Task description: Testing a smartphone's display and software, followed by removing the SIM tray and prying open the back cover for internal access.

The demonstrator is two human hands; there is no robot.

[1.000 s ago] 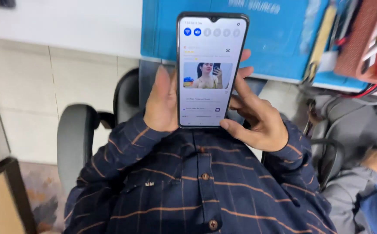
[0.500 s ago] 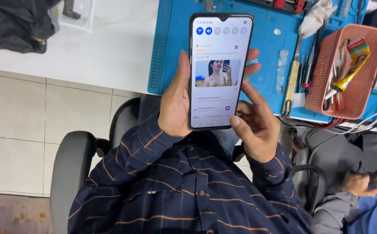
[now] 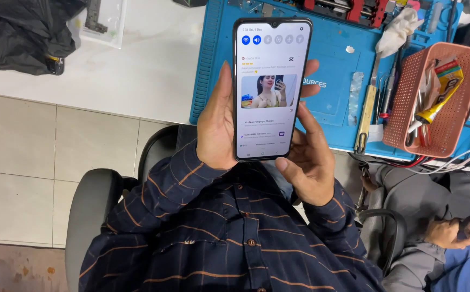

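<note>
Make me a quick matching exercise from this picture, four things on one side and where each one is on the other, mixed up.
Things:
1. smartphone
2. orange basket
3. black bag
4. blue work mat

Places:
A. top left corner of the white table
B. right end of the mat, holding tubes and tools
C. held up in both hands
D. lying on the bench behind the phone

Pairs: 1-C, 2-B, 3-A, 4-D

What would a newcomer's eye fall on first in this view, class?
First, the lit smartphone at centre, held upright by the left hand and the right hand. Behind it lies a blue work mat on the white table, with an orange basket of tools on the right.
</note>
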